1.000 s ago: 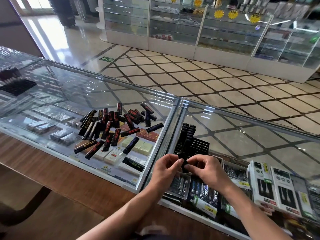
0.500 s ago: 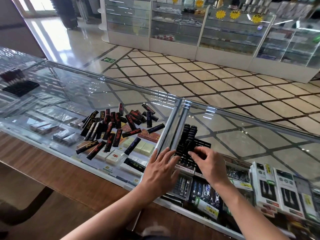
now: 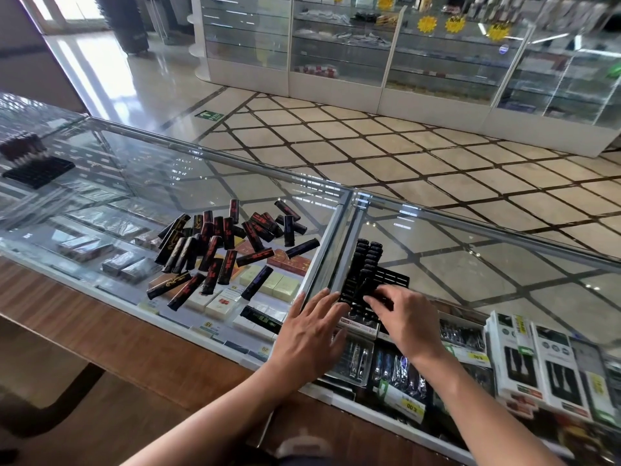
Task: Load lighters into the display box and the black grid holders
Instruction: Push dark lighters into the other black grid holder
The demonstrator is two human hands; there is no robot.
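The left hand lies flat, fingers released, on the tabletop; the right hand seemingly pinches a lighter at the black grid holder.

A loose heap of slim black lighters lies on the glass worktop, left of the metal seam. Most are on their sides and cross one another, some printed in red, some in gold. Just right of the seam a black grid holder sits flat on the glass. Two rows of standing lighters fill its left cells. Far left rests a second black grid holder.
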